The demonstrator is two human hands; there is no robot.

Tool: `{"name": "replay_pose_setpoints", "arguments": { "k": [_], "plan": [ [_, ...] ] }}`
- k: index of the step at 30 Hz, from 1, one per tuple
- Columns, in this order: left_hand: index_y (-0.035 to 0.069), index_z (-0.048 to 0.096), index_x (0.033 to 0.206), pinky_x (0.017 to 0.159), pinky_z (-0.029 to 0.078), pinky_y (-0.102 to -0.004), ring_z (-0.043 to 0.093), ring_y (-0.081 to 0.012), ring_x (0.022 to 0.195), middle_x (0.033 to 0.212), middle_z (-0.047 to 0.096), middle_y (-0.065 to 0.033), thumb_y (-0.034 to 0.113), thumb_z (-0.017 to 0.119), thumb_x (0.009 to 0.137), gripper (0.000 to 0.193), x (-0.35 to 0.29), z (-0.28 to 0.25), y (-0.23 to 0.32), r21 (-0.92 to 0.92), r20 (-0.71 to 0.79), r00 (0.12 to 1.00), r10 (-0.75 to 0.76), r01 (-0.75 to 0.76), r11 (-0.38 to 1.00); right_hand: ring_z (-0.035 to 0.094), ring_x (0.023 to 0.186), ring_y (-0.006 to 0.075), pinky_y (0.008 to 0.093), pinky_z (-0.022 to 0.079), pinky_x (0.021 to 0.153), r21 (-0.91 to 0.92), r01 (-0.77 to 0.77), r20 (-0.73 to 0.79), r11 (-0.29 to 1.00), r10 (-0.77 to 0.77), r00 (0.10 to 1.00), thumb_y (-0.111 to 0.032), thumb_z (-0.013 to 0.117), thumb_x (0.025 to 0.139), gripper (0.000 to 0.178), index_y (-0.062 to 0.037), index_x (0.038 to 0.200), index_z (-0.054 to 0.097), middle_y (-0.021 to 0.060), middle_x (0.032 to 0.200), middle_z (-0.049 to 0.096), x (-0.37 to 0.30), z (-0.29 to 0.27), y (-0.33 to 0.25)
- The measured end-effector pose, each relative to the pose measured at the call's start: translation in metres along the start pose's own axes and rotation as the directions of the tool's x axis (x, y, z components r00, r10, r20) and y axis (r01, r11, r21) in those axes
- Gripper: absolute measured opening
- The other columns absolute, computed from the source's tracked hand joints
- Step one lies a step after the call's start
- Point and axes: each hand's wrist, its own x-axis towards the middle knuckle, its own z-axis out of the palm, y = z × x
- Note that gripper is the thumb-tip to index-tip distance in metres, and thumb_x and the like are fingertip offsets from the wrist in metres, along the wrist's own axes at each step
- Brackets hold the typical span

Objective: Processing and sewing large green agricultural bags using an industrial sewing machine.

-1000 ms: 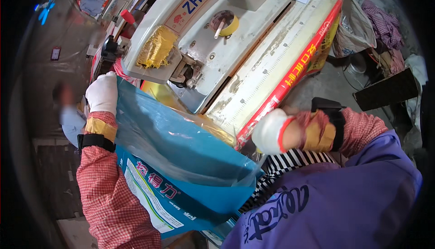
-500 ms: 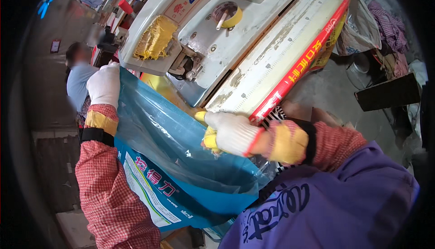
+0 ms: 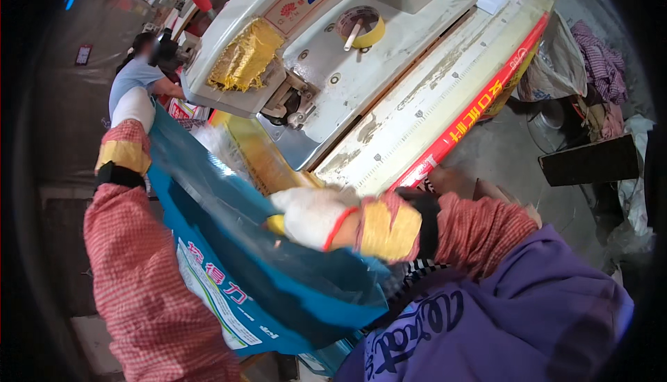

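A large teal-blue plastic bag [image 3: 278,305], printed with a pale label, hangs before me with its mouth gaping and a clear liner inside. My left hand [image 3: 134,109], in a white knit glove, is closed on the bag's far left top corner. At the mouth, my right hand [image 3: 313,216] reaches over the near rim; its white glove has yellow at the fingertips. Motion blur and the bag obscure those fingers, so their grip is uncertain. Just beyond the bag stands a grey-white sewing machine [image 3: 410,31] with a golden-yellow woven patch [image 3: 249,57] on its head.
A yellow tape roll [image 3: 375,34] with a white stick [image 3: 353,35] in it lies on the machine bed. The worn white table [image 3: 403,128] has a red printed strip [image 3: 486,100] along its edge. Cloths and bags lie right; another person [image 3: 137,76] works at far left.
My left hand has moved left, drawing the bag's corner with it. My right hand has shifted left and slightly down, deeper over the bag's mouth. The whole view has turned a little.
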Motion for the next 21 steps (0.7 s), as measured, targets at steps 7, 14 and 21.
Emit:
{"name": "replay_pose_setpoints", "arguments": {
  "k": [7,14,21],
  "plan": [
    [0.014,0.065,0.078,0.058,0.050,-0.0422,0.065,-0.0266,0.068,0.075,0.065,-0.0093,0.023,0.050,0.079,0.017,-0.061,0.112,0.141,-0.170,-0.334,0.934,0.124,-0.189,0.967,0.060,0.079,0.0328,0.0424,0.046,0.067,-0.076,0.073,-0.095,0.994,-0.080,0.992,-0.025,0.056,0.081,0.023,-0.0079,0.097,0.057,0.0140,0.085,0.061,-0.047,-0.008,0.012],
    [0.010,0.059,0.098,0.055,0.049,-0.0348,0.061,-0.0235,0.068,0.077,0.061,-0.0062,0.013,0.052,0.075,0.024,-0.089,0.126,0.171,-0.072,-0.427,0.776,0.465,-0.541,0.838,0.061,0.077,0.0159,0.0292,0.048,0.072,0.213,-0.500,-0.012,0.840,0.514,0.858,-0.028,0.063,0.083,0.029,-0.0144,0.109,0.062,0.0097,0.086,0.066,-0.119,-0.041,0.102],
    [0.003,0.059,0.104,0.071,0.048,-0.0328,0.061,-0.0227,0.080,0.091,0.063,-0.0103,0.011,0.056,0.082,0.024,-0.061,0.151,0.175,-0.658,-0.610,0.744,0.273,-0.667,0.349,0.062,0.076,0.0241,0.0309,0.049,0.069,-0.026,-0.269,-0.251,0.963,0.254,0.934,-0.015,0.062,0.081,0.034,-0.0161,0.115,0.058,0.0129,0.082,0.064,-0.113,-0.059,0.058]
  ]
}}
